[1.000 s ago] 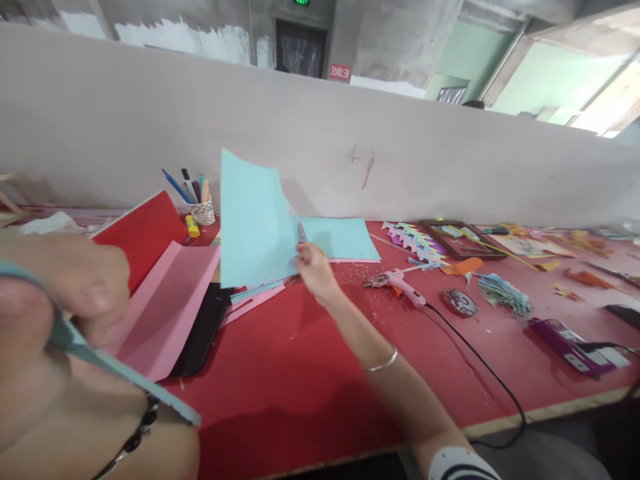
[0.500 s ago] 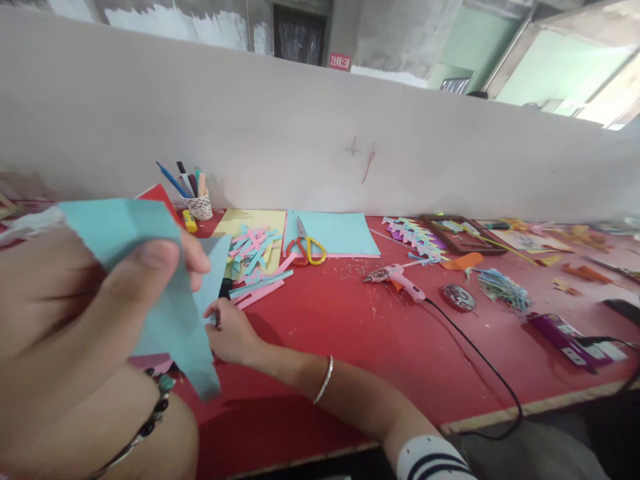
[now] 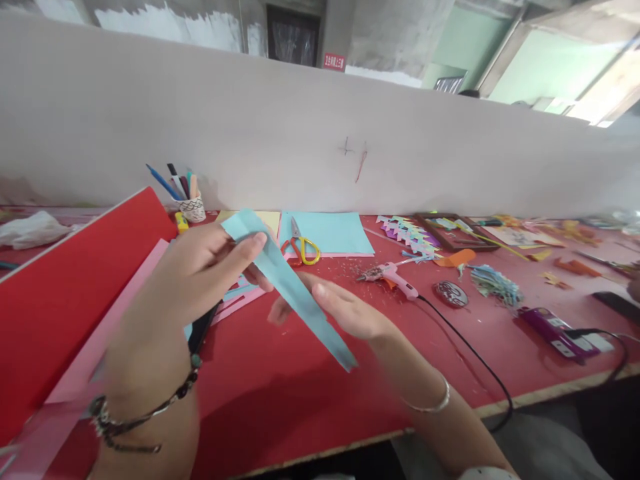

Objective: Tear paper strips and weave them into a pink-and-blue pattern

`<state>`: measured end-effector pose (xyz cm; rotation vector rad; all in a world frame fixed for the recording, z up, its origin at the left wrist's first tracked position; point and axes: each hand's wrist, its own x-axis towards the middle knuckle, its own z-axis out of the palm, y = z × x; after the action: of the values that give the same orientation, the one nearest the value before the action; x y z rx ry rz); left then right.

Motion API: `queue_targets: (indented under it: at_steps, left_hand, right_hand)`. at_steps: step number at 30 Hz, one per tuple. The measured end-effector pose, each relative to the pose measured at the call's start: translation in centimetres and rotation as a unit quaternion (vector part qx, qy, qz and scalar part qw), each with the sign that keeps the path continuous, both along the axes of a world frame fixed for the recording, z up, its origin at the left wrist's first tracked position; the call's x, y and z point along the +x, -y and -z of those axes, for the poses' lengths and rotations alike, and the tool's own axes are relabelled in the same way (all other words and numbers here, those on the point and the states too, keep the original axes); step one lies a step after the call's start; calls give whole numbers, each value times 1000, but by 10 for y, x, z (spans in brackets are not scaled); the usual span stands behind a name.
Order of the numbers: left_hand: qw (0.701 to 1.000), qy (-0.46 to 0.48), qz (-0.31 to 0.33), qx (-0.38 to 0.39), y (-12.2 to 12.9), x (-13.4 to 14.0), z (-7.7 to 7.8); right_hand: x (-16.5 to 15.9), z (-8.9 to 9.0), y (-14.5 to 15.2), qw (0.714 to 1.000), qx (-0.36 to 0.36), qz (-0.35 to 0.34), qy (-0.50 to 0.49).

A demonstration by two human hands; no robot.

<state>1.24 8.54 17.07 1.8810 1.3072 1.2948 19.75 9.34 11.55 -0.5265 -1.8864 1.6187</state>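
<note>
My left hand [image 3: 217, 270] pinches the upper end of a light blue paper strip [image 3: 295, 287] between thumb and fingers. The strip slants down to the right above the table, its lower end ragged. My right hand [image 3: 350, 310] is at the strip's middle, slightly blurred. Its fingers are stretched apart, with one fingertip showing past the strip's left side. Whether it touches the paper I cannot tell. Scissors [image 3: 303, 250] with red and yellow handles lie behind on light blue sheets [image 3: 330, 230]. Partly hidden by my left hand are pink and blue cut strips [image 3: 237, 307].
A red board [image 3: 85, 307] and pink paper [image 3: 107, 333] slope up at left. A pen cup [image 3: 193, 208] stands by the wall. Rightward lie a pink glue gun [image 3: 397, 279] with a black cord, an oval object [image 3: 451, 294], a purple power strip [image 3: 557, 333] and a frame [image 3: 480, 240].
My left hand has moved away from the camera and rightward with the blue paper, which now shows as a long strip. My right hand has left the table's left side and come to the strip.
</note>
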Motion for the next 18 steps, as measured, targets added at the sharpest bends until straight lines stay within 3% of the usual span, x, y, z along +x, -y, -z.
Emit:
queue_targets:
  at_steps: [5,13,18]
  left_hand:
    - [988,10,134,-81,-20,6,13]
    - [984,-15,147,-101,-22,2,27]
    - [980,-120,114,-108,-21,-19,43]
  right_hand:
    - [5,4,19,995,-101,24,0]
    - [20,13,17,991,-112,69,39]
    - [25,15,15,983,-102,93,117]
